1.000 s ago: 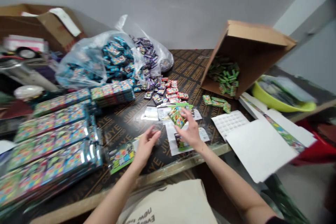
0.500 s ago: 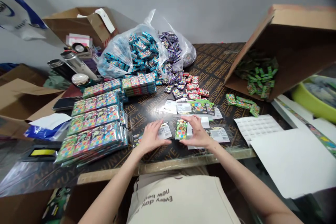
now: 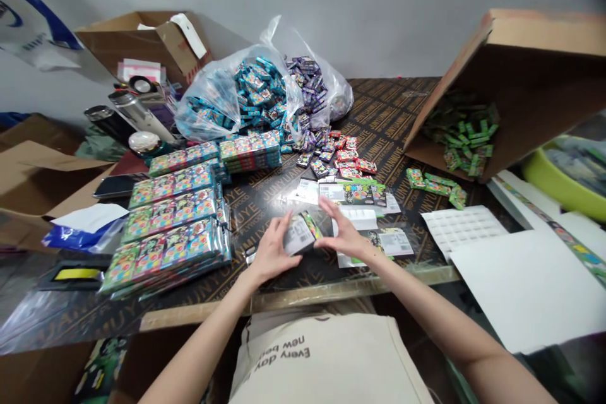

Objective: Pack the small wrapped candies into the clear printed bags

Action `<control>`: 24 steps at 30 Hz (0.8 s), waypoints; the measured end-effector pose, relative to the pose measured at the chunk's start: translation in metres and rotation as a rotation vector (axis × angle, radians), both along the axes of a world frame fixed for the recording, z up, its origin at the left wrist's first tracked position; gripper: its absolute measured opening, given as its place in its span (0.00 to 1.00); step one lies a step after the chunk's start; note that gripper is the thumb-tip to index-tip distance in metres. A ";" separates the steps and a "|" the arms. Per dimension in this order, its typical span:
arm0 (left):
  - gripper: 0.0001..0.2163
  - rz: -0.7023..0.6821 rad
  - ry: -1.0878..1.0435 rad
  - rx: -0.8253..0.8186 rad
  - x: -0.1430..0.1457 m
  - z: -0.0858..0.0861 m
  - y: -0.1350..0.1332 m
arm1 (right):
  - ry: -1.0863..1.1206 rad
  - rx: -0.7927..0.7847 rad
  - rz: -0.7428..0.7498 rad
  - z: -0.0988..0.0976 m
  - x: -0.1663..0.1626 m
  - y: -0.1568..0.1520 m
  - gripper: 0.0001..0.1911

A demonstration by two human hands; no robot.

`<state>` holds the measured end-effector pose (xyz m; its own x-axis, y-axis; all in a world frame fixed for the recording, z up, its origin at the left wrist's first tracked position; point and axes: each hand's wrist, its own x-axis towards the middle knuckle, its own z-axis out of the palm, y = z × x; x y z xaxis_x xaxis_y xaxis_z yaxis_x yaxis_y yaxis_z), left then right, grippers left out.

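Both my hands meet over the near edge of the dark table (image 3: 265, 196). My left hand (image 3: 272, 252) grips a clear sleeve with a white label card (image 3: 297, 235), tilted up off the table. My right hand (image 3: 348, 235) pinches a small green packet (image 3: 312, 225) at the sleeve's right end. Just beyond my hands lie flat printed cards and sleeves (image 3: 353, 194), and more lie under my right wrist (image 3: 395, 241).
Stacks of filled colourful sleeves (image 3: 170, 227) lie at the left. Clear bags of blue and purple packets (image 3: 255, 98) sit at the back, red packets (image 3: 348, 161) in front. A tipped cardboard box (image 3: 534, 76) spills green packets (image 3: 438, 184). White sheets (image 3: 516, 278) lie at the right.
My right hand carried the green packet in from further out to the near table edge. My left hand took up the clear sleeve and tilted it. The packet now sits at the sleeve's end.
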<state>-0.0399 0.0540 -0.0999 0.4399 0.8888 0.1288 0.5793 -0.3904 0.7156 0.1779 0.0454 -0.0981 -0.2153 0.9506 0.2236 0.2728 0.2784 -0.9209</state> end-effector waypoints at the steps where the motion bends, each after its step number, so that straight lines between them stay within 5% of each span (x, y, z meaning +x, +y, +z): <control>1: 0.46 0.111 -0.077 0.003 0.004 0.000 0.001 | 0.139 -0.051 -0.158 0.002 -0.008 0.001 0.47; 3: 0.43 0.308 -0.269 -0.008 0.014 -0.002 0.002 | 0.452 -0.206 -0.386 0.006 -0.026 0.005 0.41; 6: 0.29 0.433 -0.624 -0.143 0.036 -0.008 -0.003 | 0.821 -0.392 -0.498 0.015 -0.051 0.011 0.30; 9: 0.16 0.524 -1.016 -0.368 0.056 -0.008 -0.010 | 0.946 -0.419 -0.588 0.022 -0.062 0.016 0.27; 12: 0.13 0.610 -1.270 -0.630 0.062 0.002 -0.010 | 0.964 -0.419 -0.531 0.028 -0.058 0.015 0.27; 18: 0.06 0.504 -1.183 -0.929 0.044 0.025 0.013 | 1.054 -0.549 -0.398 0.029 -0.042 0.011 0.24; 21: 0.06 0.432 -1.127 -0.831 0.037 0.035 0.019 | 0.916 -0.588 -0.322 0.024 -0.035 0.011 0.21; 24: 0.04 0.327 -0.901 -0.589 0.031 0.044 0.022 | 0.661 -0.396 -0.316 0.022 -0.026 0.009 0.09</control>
